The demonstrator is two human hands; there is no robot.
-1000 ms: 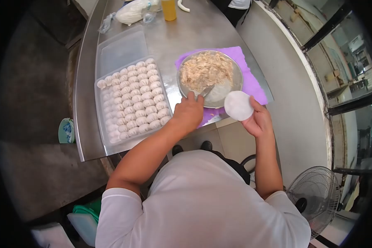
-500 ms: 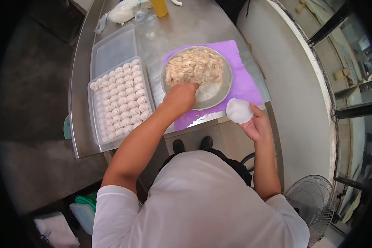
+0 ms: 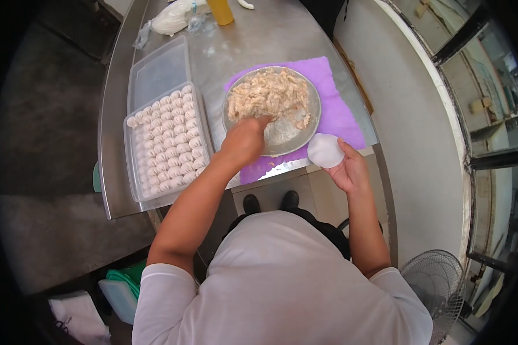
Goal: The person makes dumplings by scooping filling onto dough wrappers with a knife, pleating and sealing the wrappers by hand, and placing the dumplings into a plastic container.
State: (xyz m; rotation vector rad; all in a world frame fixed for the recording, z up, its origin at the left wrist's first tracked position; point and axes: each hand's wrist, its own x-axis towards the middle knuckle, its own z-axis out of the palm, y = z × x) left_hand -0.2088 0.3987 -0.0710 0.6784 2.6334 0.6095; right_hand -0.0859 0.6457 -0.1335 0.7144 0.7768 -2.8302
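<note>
My left hand [image 3: 244, 140] is closed at the near side of a round metal pan [image 3: 315, 127], its fingertips at the edge of the pale, lumpy filling [image 3: 267, 92]. Whatever those fingers grip is hidden from above. Just right of the pan, my right hand [image 3: 349, 169] pinches a round white dumpling wrapper [image 3: 326, 151] by its edge, holding it flat near the rim. Beneath the pan lies a purple cloth [image 3: 342, 109]. To the left, a clear plastic box [image 3: 133, 178] holds rows of pleated dumplings [image 3: 175, 138].
A clear lid [image 3: 158, 72] lies behind the dumpling box on the steel table [image 3: 230, 49]. Farther back are a yellow cup [image 3: 220, 11] and a white plastic bag [image 3: 172, 18]. A wire fan [image 3: 434, 287] stands at lower right, beside the wall.
My left hand has shifted a little left and down in the pan, and some filling now sits farther right. The wrapper in my right hand has come slightly closer to the pan.
</note>
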